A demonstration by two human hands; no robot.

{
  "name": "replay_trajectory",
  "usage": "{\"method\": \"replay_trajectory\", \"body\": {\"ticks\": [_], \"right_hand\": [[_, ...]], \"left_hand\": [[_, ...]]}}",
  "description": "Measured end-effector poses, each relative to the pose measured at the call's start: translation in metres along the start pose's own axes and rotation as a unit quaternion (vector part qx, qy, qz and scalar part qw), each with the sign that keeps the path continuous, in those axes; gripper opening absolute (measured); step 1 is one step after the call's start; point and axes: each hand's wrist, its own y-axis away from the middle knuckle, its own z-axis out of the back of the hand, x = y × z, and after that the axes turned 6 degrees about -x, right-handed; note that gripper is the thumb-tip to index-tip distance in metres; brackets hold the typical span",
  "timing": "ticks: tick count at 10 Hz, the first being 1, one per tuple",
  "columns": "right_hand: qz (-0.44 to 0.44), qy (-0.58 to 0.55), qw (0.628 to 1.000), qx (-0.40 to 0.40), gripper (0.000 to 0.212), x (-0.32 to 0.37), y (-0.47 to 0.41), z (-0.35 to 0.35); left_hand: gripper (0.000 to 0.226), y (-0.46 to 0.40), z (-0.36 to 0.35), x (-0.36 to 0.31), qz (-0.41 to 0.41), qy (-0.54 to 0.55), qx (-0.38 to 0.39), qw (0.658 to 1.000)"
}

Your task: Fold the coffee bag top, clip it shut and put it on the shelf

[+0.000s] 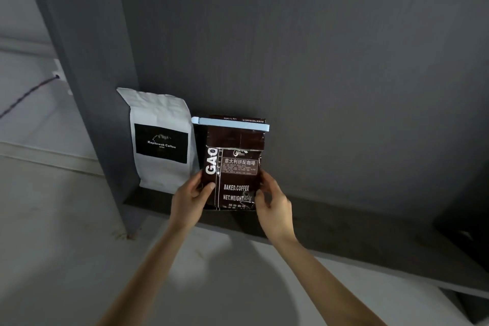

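Dark brown foil coffee bag (232,167) upright on dark grey shelf (330,225), back against grey panel. Top folded over, pale blue plastic bar clip (230,124) clamped across fold. Left hand (190,198) grips bag's lower left edge, thumb on front. Right hand (272,201) grips lower right edge. White paper coffee pouch with black label (161,140) just beside bag's left side, same shelf.

dim, grey light | soft shadows on floor (66,259) | edges bowed, slightly soft
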Motion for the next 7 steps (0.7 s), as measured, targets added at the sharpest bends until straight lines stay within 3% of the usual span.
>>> {"method": "replay_trajectory", "body": {"ticks": [2, 5, 7], "right_hand": [[-0.01, 0.023, 0.998, 0.061, 0.046, -0.007, -0.005, -0.011], [-0.002, 0.057, 0.996, 0.071, 0.05, -0.011, 0.006, -0.004], [-0.02, 0.07, 0.995, 0.074, 0.049, -0.011, 0.018, 0.005]], "left_hand": [[0.039, -0.013, -0.001, 0.025, 0.039, -0.029, 0.005, 0.999], [0.047, 0.0, 0.003, 0.019, 0.076, -0.045, 0.017, 0.996], [0.053, 0.025, 0.003, 0.011, 0.05, -0.073, -0.012, 0.996]]}}
